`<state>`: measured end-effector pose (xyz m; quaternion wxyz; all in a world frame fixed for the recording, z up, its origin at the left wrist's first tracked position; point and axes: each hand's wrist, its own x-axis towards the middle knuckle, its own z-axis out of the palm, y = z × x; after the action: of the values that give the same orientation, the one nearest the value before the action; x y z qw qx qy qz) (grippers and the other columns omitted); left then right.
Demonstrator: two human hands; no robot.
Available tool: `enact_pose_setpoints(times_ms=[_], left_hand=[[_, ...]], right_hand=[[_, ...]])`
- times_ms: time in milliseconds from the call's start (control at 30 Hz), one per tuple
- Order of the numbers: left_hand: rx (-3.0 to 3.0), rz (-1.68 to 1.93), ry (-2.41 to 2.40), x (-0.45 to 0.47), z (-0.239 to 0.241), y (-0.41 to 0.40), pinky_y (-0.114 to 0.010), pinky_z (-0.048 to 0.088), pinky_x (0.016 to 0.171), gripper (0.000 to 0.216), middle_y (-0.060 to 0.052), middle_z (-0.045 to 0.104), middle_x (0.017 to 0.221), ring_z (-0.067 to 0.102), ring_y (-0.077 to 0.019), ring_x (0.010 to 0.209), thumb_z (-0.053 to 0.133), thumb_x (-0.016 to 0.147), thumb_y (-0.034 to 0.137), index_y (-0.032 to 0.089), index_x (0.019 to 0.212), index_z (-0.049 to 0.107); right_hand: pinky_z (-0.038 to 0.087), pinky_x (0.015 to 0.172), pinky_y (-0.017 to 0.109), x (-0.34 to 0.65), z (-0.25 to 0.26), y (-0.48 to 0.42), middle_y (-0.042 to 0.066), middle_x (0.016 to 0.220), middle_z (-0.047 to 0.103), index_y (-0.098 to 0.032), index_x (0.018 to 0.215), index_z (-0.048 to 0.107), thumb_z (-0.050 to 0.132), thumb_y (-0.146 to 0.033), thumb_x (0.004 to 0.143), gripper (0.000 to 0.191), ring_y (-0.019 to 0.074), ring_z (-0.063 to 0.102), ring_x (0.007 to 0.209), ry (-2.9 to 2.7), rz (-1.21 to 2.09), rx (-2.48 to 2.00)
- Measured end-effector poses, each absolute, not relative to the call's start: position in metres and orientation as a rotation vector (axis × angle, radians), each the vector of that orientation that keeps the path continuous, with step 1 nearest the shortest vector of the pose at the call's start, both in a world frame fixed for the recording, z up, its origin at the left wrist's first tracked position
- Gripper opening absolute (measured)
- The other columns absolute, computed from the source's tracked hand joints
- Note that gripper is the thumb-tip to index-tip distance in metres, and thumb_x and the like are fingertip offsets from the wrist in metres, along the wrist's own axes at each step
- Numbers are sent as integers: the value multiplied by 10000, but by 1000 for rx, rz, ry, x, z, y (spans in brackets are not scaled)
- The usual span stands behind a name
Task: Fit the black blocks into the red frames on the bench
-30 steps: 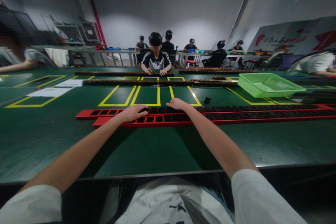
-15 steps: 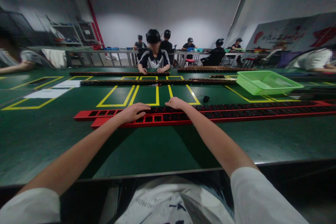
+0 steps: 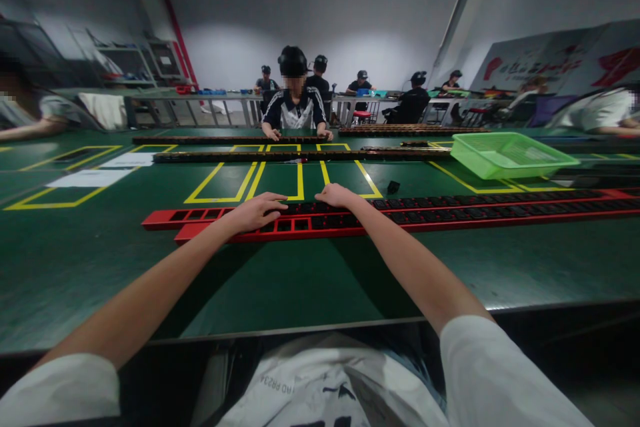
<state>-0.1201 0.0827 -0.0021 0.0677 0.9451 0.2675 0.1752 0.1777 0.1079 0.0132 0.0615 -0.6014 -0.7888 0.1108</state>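
Two long red strips with square openings lie side by side across the table: the rear strip (image 3: pixel 165 219) and the front strip (image 3: pixel 193 233). Black square pieces (image 3: pixel 425 215) fill their openings toward the right; those at the left ends are bare. My left hand (image 3: pixel 256 211) rests on the strips, fingers stretched out to the right and apart, holding nothing I can see. My right hand (image 3: pixel 336 195) is closed at the rear strip, fingertips pointing left; anything in them is hidden. A loose black piece (image 3: pixel 393 187) lies behind the strips, right of my right hand.
A green plastic basket (image 3: pixel 510 170) stands on the right of the green table (image 3: pixel 310 287). Dark strips (image 3: pixel 225 157) lie farther back, among yellow tape outlines. White sheets (image 3: pixel 90 178) lie at the left. Across the table sits a co-worker (image 3: pixel 295 103); others sit beyond and at both sides.
My hands stay almost in place on the strips. Across the table, the co-worker's hands have moved apart slightly along a dark strip.
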Motion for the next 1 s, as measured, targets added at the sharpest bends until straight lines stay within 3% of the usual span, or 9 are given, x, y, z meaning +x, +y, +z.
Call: enact_pose_setpoints(times_ms=[333, 667, 1000], left_hand=[[2857, 620, 868, -109, -5, 77, -437, 436, 1099, 363, -107, 610, 1345, 536, -248, 1262, 437, 987, 361, 180, 1168, 694], [2897, 665, 824, -108, -3, 73, -447, 460, 1066, 323, -101, 643, 1283, 569, -248, 1213, 474, 968, 293, 189, 1224, 640], [2919, 708, 728, -108, -3, 73, -414, 485, 1012, 268, -91, 656, 1201, 587, -232, 1138, 439, 979, 252, 191, 1089, 676]], right_hand=[[440, 659, 288, 179, 16, 104, 120, 781, 708, -152, 710, 727, 546, -521, 936, 469, 197, 628, 677, -2357, 386, -1849], [423, 674, 258, 178, 15, 105, 123, 882, 735, -146, 756, 739, 498, -500, 968, 478, 200, 657, 789, -2408, 305, -1876], [414, 661, 270, 178, 16, 103, 109, 848, 716, -151, 727, 710, 500, -523, 966, 490, 185, 633, 729, -2391, 352, -1877]])
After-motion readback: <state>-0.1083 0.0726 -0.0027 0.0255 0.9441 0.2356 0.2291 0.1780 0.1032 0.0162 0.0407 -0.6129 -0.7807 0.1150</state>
